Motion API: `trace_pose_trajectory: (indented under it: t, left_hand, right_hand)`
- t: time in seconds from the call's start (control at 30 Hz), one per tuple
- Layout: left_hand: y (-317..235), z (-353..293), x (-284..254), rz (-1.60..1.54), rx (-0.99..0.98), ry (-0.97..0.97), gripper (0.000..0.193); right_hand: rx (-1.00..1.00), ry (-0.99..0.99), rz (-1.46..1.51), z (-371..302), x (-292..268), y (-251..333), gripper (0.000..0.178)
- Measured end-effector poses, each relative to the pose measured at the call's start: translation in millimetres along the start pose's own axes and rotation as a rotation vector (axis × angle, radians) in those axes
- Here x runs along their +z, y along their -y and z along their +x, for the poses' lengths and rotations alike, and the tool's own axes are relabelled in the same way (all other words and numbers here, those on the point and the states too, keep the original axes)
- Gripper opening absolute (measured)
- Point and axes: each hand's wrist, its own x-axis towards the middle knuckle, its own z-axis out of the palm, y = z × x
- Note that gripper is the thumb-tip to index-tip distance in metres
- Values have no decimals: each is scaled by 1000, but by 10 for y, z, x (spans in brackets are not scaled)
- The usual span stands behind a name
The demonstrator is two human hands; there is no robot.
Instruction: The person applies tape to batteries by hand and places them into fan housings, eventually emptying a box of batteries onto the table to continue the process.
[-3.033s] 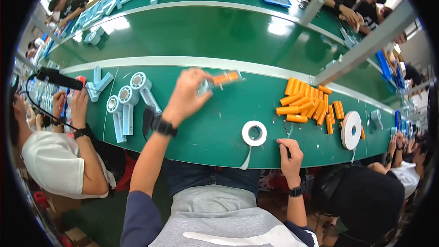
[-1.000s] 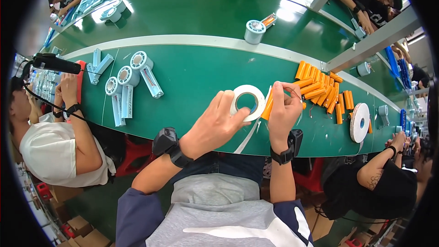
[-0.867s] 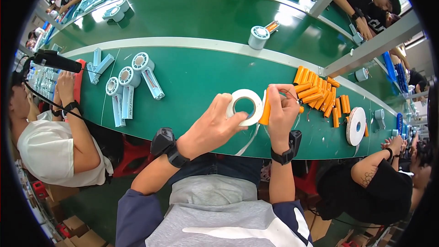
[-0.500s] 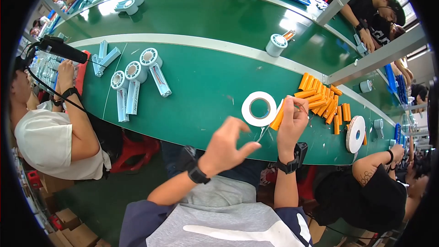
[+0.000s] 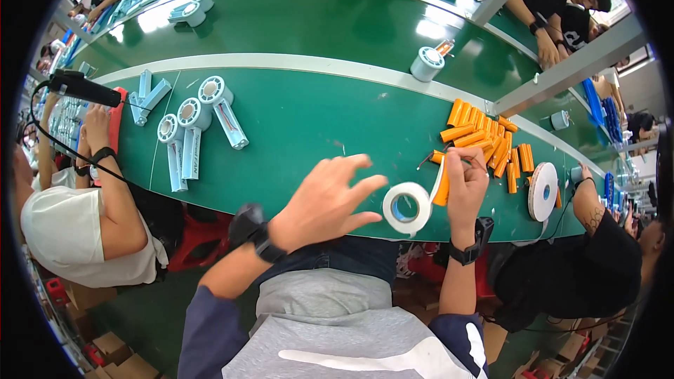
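My right hand (image 5: 466, 186) pinches an orange battery (image 5: 442, 193) with thin wires, upright near the front edge of the green table (image 5: 302, 126). A white strip runs along the battery's left side. Just left of it is a roll of white tape (image 5: 407, 227); whether the strip joins the roll I cannot tell. My left hand (image 5: 326, 200) hovers left of the roll, fingers spread and holding nothing. Beyond my right hand lies a pile of similar orange batteries (image 5: 484, 133).
Light-blue handheld fan bodies (image 5: 228, 123) lie at the left. A larger white tape reel (image 5: 539, 193) stands at the right. Past the metal rail (image 5: 295, 62), another fan body (image 5: 427, 63) stands with wires showing. Co-workers sit close on both sides.
My left hand has moved left, away from the battery. The tape roll has shifted nearer the table's front edge. My right hand still holds the battery, now more upright.
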Motion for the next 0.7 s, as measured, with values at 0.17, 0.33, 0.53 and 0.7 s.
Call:
trace_pose_trajectory:
  t: [0.17,0.33,0.53,0.7]
  left_hand:
    - [78,219,342,-145,168,103,55]
    - [134,16,811,-964,-251,182,46]
    - [50,206,848,-1448,-398,52,35]
    - [-181,260,729,-962,-564,-26,30]
  right_hand:
    - [65,-56,92,-28,86,-11,11]
    - [55,-88,87,-59,118,-96,11]
    - [20,-83,27,-161,90,-55,8]
    - [-38,-152,-95,-259,171,-13,9]
